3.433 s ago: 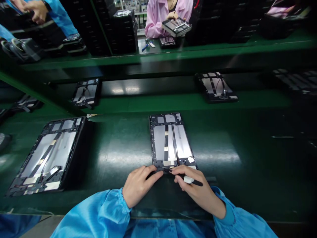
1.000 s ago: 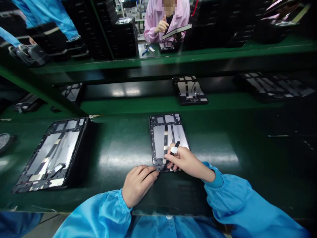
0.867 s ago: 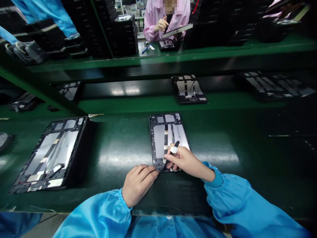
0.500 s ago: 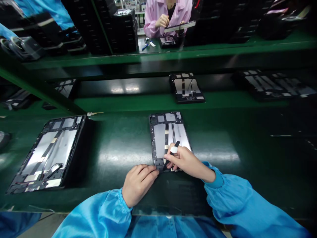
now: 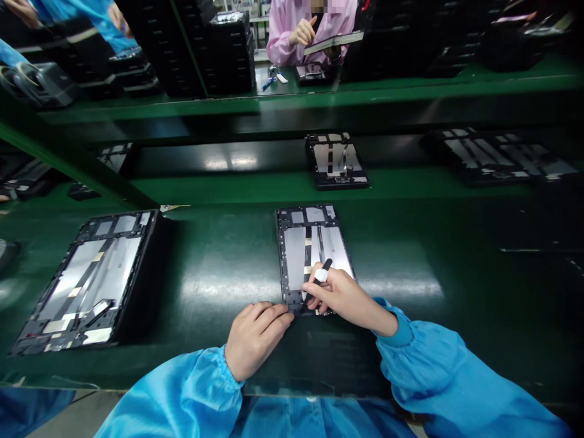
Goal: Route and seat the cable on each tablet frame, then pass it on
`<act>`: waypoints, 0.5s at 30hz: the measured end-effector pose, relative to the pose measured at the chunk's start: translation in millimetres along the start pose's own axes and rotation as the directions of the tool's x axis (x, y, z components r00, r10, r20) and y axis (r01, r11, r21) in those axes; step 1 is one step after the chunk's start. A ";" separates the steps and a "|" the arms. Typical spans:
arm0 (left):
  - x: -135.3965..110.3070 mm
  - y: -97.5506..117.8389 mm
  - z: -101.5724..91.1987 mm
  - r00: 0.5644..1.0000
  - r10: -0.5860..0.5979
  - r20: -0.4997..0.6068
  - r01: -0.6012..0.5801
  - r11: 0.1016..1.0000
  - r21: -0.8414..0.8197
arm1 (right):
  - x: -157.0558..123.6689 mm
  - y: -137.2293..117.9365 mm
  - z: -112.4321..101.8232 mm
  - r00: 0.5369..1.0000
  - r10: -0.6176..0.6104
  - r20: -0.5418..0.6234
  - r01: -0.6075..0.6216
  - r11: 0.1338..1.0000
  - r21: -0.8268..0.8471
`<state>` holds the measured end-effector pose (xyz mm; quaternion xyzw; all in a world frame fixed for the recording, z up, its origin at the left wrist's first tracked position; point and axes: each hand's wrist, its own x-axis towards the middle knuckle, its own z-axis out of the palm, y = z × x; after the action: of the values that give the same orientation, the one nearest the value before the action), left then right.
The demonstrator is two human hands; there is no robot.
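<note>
A green workbench (image 5: 456, 292) fills the lower half of the frame. At its centre lies an open tablet chassis (image 5: 298, 255), flat and back side up, showing silver plates and dark ribbon strips.

The right hand (image 5: 347, 297), in a blue sleeve, rests over the chassis's near right corner. Its fingers are pinched tight around a thin black tool (image 5: 325, 266), held like a pen, with the tip slanting down to the near edge of the chassis. A white band (image 5: 320, 275) wraps the index finger.

The left hand (image 5: 255, 337) lies palm down on the bench just below the chassis. Its fingers are close together and gently bent, holding nothing, and the fingertips touch the near left corner.

A second chassis (image 5: 86, 280) lies well apart at the left of the frame. A third chassis (image 5: 335, 159) sits on a dark belt above centre. At the top centre, a person in a pink coat (image 5: 285, 30) holds a flat panel.
</note>
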<state>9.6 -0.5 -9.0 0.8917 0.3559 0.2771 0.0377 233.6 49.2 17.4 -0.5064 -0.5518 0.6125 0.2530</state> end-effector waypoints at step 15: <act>-0.3 -5.1 -10.1 0.980 0.141 0.140 -0.165 0.969 0.183 | -20.5 0.6 -11.3 0.980 -0.129 -0.153 0.105 0.982 -0.157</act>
<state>1.0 1.8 -1.9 0.9317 0.3081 0.1862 -0.0485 251.2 36.0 25.2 -0.5385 -0.6023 0.5105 0.2945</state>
